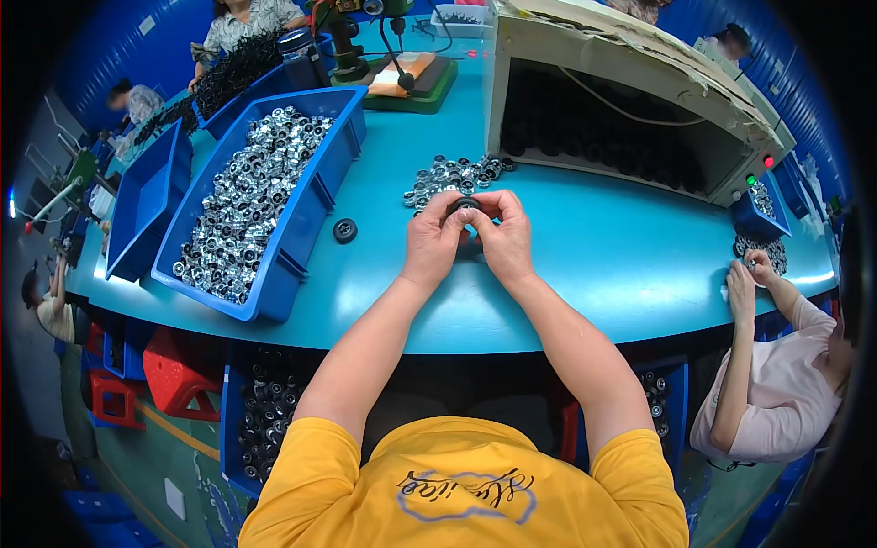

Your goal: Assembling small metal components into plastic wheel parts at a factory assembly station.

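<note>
My left hand (433, 241) and my right hand (506, 239) meet above the table, both closed around a small black rubber tyre (464, 204). My thumbs press together on its near side, and the fingers curl round its far side and hide much of it. Whether a hub sits inside it I cannot tell. Just beyond my hands lies a loose pile of silver and black wheel hubs (446, 173). To the left, a black wheel (344, 230) lies by itself on the teal tabletop (393, 310).
A blue bin (315, 196) full of shiny hubs stands at left, beside another blue bin (151, 215). A machine on a green base (425, 99) is at the back. A pale metal box (630, 55) covers the far right. Co-workers sit around; one person's hands (744, 279) work at right.
</note>
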Tool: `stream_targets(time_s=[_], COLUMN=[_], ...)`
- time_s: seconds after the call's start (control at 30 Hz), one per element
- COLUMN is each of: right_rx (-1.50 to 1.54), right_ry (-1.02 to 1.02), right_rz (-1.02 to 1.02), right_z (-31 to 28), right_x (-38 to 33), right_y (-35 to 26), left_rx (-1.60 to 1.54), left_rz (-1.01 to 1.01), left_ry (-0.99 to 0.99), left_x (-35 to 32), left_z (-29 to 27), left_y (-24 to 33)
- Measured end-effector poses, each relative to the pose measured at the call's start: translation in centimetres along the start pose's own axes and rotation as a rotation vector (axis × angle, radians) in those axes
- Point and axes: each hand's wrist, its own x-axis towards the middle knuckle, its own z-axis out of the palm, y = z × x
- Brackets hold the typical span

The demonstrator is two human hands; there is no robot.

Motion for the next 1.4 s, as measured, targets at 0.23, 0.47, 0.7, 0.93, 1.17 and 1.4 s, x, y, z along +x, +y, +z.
stream_targets(time_s=[0.23,0.47,0.7,0.93,1.17,1.4], right_rx=[0.218,0.023,0.191,-0.051,0.021,0.217], right_ry=[-0.126,-0.058,-0.048,-0.025,-0.054,-0.128], right_rz=[0.046,0.032,0.100,0.007,0.018,0.134], right_z=[0.2,0.4,0.2,0.1,-0.1,-0.2], right_x=[0.7,0.1,0.5,0.3,0.5,0.7], right_y=[1.0,0.4,0.9,0.3,0.7,0.4], left_rx=[-0.253,0.481,0.258,0.581,0.327,0.059], left_rz=[-0.086,0.295,0.169,0.383,0.181,0.021], left_ry=[0.027,0.159,0.052,0.120,-0.017,-0.087], left_x=[0.4,0.2,0.1,0.2,0.0,0.0], left_z=[-0.4,-0.1,-0.1,-0.5,-1.1,-1.2], left_y=[0.0,0.4,0.7,0.5,1.5,1.6])
